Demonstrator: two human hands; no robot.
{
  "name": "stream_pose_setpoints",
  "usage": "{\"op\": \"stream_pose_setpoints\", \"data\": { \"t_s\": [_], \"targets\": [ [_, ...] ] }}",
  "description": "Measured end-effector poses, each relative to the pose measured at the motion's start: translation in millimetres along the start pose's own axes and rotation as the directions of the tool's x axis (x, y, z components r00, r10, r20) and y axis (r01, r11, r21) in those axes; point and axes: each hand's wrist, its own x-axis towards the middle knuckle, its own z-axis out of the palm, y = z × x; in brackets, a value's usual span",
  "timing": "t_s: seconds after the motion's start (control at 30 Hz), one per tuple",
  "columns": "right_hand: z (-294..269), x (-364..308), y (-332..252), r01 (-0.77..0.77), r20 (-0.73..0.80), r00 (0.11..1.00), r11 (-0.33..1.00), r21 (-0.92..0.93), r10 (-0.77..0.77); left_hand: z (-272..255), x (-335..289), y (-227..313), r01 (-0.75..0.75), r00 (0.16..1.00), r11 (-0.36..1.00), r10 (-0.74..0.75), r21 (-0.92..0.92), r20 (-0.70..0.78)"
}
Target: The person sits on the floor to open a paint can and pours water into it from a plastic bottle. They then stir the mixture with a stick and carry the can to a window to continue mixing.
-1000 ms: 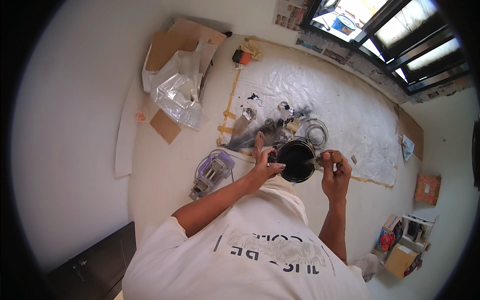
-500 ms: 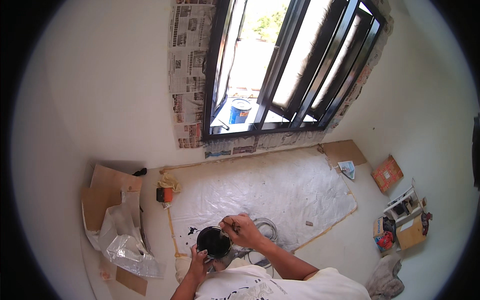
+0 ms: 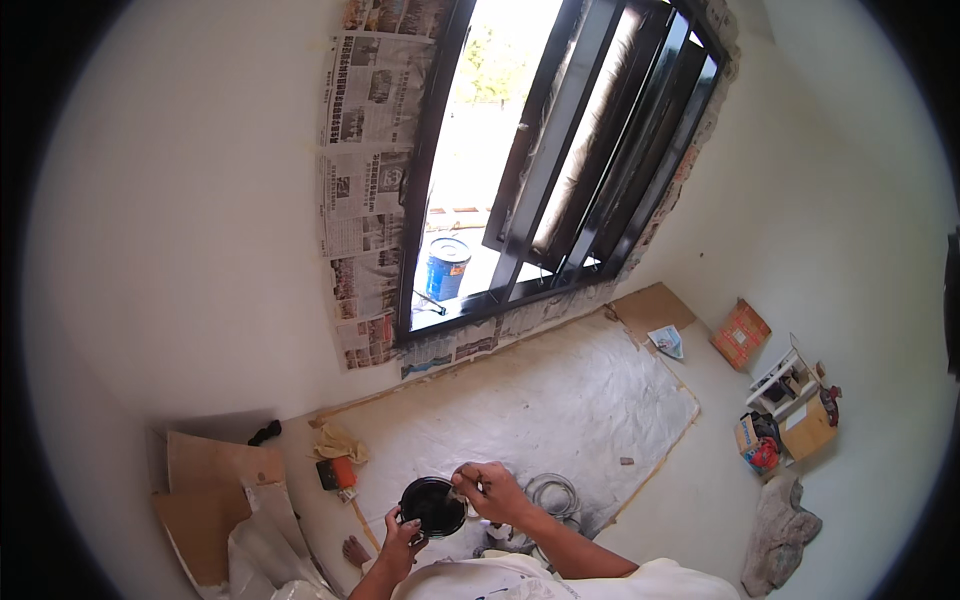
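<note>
A round can of black paint (image 3: pixel 434 507) is held in front of me, its open top facing up. My left hand (image 3: pixel 404 530) grips the can by its left side, thumb near the rim. Over the right rim, my right hand (image 3: pixel 490 491) is closed in a pinch on what looks like a small paintbrush, mostly hidden by the fingers. The brush's lower end points into the can; its tip cannot be made out. Ahead stands a black-framed window (image 3: pixel 411 290) with newspaper (image 3: pixel 366 190) stuck around its edge.
Plastic sheeting (image 3: pixel 520 410) with taped edges covers the floor. A coiled hose (image 3: pixel 552 494) lies on it. Cardboard (image 3: pixel 207 515) leans at left, near an orange-black box (image 3: pixel 336 473). Boxes (image 3: pixel 808 428) and grey cloth (image 3: pixel 780 535) lie right. A blue bucket (image 3: pixel 446 270) stands outside.
My view has shifted, so the window and floor sit lower in the picture. Both hands remain at the can, and a bare foot now shows beside the left forearm.
</note>
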Motion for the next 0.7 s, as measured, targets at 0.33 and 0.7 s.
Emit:
{"op": "stream_pose_setpoints", "data": {
  "t_s": [0.33, 0.7],
  "targets": [
    [114.3, 118.0, -48.3, -0.192, -0.012, 0.981, 0.976, 0.107, 0.194, -101.6, 31.8, 136.0, 0.057, 0.998, 0.996, -0.058, 0.075, 0.01],
    [110.1, 194.1, -17.6, -0.188, -0.271, 0.948, 0.981, -0.055, 0.167, -107.6, 118.7, 184.7, 0.082, 0.99, 0.99, -0.095, 0.118, 0.103]
  ]
}}
